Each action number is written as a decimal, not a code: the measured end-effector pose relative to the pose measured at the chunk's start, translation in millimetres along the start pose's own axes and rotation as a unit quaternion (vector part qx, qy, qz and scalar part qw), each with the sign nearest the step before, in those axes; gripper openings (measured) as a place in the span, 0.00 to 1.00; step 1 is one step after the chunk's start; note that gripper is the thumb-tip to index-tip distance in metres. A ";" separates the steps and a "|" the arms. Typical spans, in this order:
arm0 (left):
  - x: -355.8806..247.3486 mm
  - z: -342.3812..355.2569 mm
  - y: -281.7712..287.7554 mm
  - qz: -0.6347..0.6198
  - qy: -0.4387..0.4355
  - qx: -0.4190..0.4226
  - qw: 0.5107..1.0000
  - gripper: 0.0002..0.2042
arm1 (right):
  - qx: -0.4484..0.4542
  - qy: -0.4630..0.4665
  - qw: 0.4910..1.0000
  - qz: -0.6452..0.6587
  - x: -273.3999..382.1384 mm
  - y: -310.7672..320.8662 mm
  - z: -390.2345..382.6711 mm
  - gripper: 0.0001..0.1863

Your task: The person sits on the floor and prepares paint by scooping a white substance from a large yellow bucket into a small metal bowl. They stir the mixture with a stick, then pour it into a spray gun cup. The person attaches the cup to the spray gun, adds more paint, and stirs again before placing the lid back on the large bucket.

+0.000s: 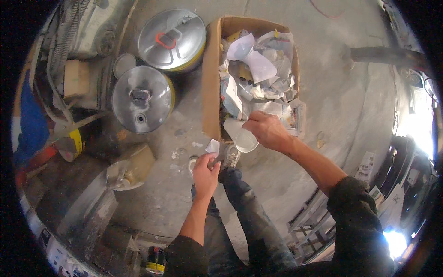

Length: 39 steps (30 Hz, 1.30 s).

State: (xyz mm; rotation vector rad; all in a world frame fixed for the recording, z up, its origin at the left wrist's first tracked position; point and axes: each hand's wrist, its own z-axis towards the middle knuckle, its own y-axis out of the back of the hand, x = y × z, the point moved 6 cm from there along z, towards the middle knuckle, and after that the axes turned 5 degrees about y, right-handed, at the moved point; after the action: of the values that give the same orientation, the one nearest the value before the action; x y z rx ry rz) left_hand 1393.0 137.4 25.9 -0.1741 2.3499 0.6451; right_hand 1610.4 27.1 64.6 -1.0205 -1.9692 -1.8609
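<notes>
My right hand point(268, 132) is closed on the rim of a translucent plastic cup point(247, 140), tilted at the near end of an open cardboard box point(212, 83). Crumpled paper point(262, 67), clear plastic and other waste fill the box. Lower and to the left, my left hand point(206, 174) is closed around a small scraper-like tool point(212, 147) with a flat whitish end pointing away from me. Its grip is mostly hidden by my fingers. The tool and the cup are apart.
Two metal drums point(173, 39) with grey lids stand left of the box. A dusty plastic jug point(134, 168) sits on the concrete floor at the left. Machinery with a corrugated hose point(62, 37) lines the far left. My shoe point(231, 156) is by the box's near end.
</notes>
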 end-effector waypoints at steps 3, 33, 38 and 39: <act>-26.6 9.9 3.1 0.033 -0.081 -0.031 0.996 0.26 | -0.021 -0.037 0.999 0.023 14.4 27.2 -3.7 0.07; -78.0 -228.0 181.6 -0.086 -0.057 -0.092 0.990 0.46 | -0.143 -0.076 0.958 0.238 254.5 262.0 25.5 0.08; -29.6 -333.6 239.8 -0.116 -0.018 -0.202 0.972 0.46 | -0.069 0.045 0.972 0.222 384.6 258.1 55.8 0.10; -23.6 -357.5 253.0 -0.117 -0.016 -0.215 0.969 0.46 | -0.065 0.047 0.971 0.226 412.5 256.0 57.7 0.10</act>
State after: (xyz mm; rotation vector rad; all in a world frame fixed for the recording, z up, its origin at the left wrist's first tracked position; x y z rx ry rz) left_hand 1128.0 179.2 372.9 -0.6187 2.0859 1.0213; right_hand 1488.5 197.0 506.5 -1.2643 -1.4246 -1.7546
